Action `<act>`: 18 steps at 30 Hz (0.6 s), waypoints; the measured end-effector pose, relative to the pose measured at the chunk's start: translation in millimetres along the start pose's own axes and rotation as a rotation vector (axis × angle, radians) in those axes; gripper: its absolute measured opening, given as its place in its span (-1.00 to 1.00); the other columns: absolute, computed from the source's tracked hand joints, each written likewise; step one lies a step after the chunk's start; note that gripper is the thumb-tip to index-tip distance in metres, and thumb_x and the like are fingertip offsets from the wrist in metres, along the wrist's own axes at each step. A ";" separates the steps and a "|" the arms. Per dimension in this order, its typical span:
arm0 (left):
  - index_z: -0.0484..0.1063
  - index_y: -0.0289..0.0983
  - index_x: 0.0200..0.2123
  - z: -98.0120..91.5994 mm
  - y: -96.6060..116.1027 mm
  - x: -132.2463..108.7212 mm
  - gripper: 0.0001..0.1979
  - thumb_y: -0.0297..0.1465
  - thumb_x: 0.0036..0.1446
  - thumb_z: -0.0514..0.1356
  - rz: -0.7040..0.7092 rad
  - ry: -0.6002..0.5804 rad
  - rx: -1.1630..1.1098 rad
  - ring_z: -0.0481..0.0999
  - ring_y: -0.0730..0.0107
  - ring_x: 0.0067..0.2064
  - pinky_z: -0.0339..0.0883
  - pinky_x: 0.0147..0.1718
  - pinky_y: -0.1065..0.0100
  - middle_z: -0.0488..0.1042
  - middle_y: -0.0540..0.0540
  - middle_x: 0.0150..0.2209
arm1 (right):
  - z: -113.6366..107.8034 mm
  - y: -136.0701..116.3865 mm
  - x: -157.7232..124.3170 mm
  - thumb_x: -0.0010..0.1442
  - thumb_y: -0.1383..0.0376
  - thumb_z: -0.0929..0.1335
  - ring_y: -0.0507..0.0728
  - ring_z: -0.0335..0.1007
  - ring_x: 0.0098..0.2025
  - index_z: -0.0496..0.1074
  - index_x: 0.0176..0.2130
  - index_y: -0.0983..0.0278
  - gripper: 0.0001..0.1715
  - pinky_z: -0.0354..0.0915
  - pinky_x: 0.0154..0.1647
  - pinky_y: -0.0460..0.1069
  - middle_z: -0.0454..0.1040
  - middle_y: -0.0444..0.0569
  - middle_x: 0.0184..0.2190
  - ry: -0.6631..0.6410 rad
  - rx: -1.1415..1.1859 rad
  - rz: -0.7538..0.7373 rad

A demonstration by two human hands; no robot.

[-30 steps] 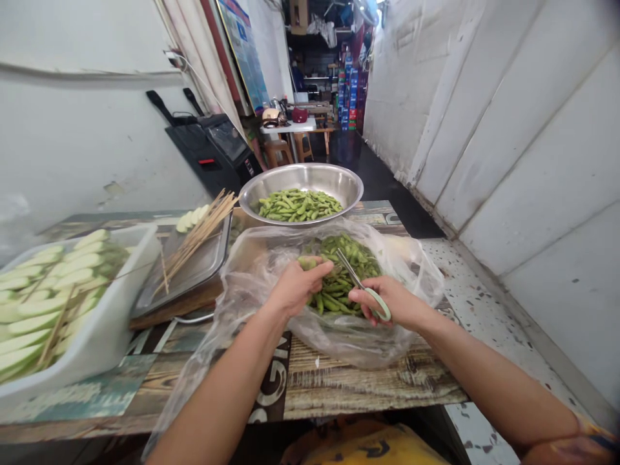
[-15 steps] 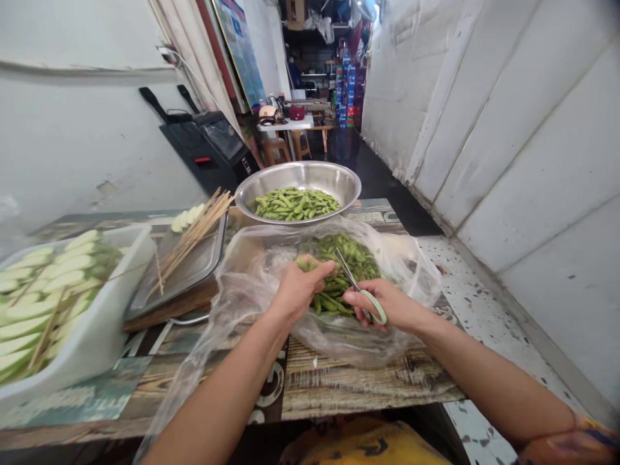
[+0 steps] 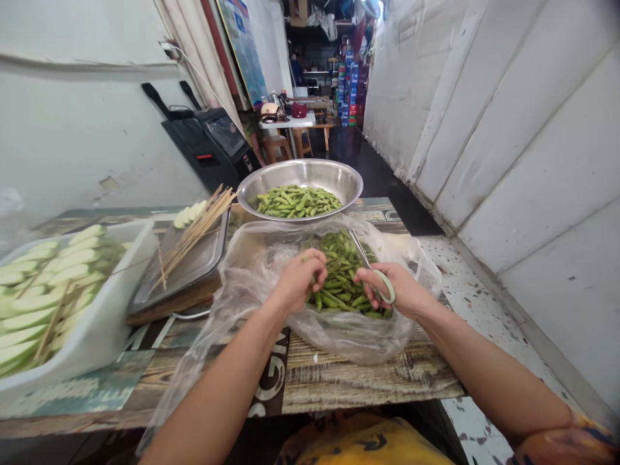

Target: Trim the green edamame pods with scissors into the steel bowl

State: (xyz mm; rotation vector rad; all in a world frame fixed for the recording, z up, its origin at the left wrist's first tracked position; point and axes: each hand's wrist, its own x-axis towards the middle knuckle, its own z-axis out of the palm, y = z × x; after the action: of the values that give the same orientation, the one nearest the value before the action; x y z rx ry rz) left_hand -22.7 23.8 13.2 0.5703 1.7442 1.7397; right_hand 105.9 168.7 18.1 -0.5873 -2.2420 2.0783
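My right hand point(image 3: 387, 287) grips scissors point(image 3: 359, 248) with pale green handles, their blades pointing up and away over the pods. Across from it, my left hand point(image 3: 304, 279) is curled closed over the left side of the pile. A bit of green shows at its fingers, apparently an edamame pod, mostly hidden by the hand. Beneath both hands, loose edamame pods point(image 3: 339, 294) lie in an open clear plastic bag point(image 3: 256, 258). Just beyond the bag stands a steel bowl point(image 3: 346, 177) holding more edamame pods point(image 3: 298, 201).
At left, a white plastic tub point(image 3: 109, 329) holds pale green slices with wooden sticks. Beside it, a metal tray point(image 3: 186, 265) carries bamboo skewers point(image 3: 196, 236) and a few slices. All rest on a wood-patterned table point(image 3: 368, 387). A wall point(image 3: 547, 161) runs along the right.
My left hand has turned over and its fingers have curled in, hiding the pods that showed there. The scissors have shifted slightly right, away from the left hand.
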 end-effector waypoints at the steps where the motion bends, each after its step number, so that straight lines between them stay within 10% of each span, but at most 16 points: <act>1: 0.34 -0.26 -0.47 1.0 -1.2 -1.0 -0.91 -0.36 -0.10 0.14 0.068 0.020 0.204 0.30 0.48 -0.58 0.16 -0.55 0.44 0.35 0.03 -0.62 | -0.6 0.7 0.8 0.03 -0.02 0.36 -0.07 0.16 -0.74 0.37 -0.39 0.35 -0.54 -0.06 -0.82 -0.19 0.28 -0.21 -0.71 -0.003 0.005 -0.001; 7: 0.53 -0.20 -0.40 1.5 -10.5 -4.3 -0.85 -0.30 -0.07 0.24 0.258 -0.084 1.090 0.48 0.19 -0.26 0.26 -0.29 0.30 0.55 -0.11 -0.36 | -2.3 3.7 2.1 0.04 -0.02 0.36 -0.07 0.16 -0.73 0.36 -0.41 0.34 -0.55 -0.07 -0.81 -0.19 0.29 -0.20 -0.71 -0.024 -0.012 0.004; 14: 0.55 -0.27 -0.30 -5.0 0.2 -4.1 -0.72 -0.21 0.00 0.21 0.260 0.117 0.643 0.53 0.25 -0.20 0.32 -0.17 0.32 0.58 -0.11 -0.25 | 0.8 -4.0 -7.6 0.03 -0.03 0.37 -0.05 0.15 -0.70 0.34 -0.40 0.32 -0.56 -0.01 -0.79 -0.17 0.30 -0.18 -0.67 -0.171 -0.145 0.058; 18: 0.56 -0.27 -0.31 -4.4 0.1 -5.2 -0.77 -0.28 0.03 0.19 0.402 0.111 0.750 0.53 0.26 -0.21 0.33 -0.15 0.30 0.59 -0.10 -0.26 | 4.0 -6.7 -12.7 0.01 -0.01 0.38 -0.02 0.23 -0.61 0.40 -0.33 0.35 -0.54 0.08 -0.69 -0.17 0.31 -0.16 -0.62 -0.203 -0.258 0.050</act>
State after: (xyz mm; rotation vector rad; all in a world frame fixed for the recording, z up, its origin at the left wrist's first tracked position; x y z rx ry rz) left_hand -21.9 17.1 13.8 1.2251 2.4950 1.3167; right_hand 114.9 160.9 27.0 -0.4645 -2.6622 1.9648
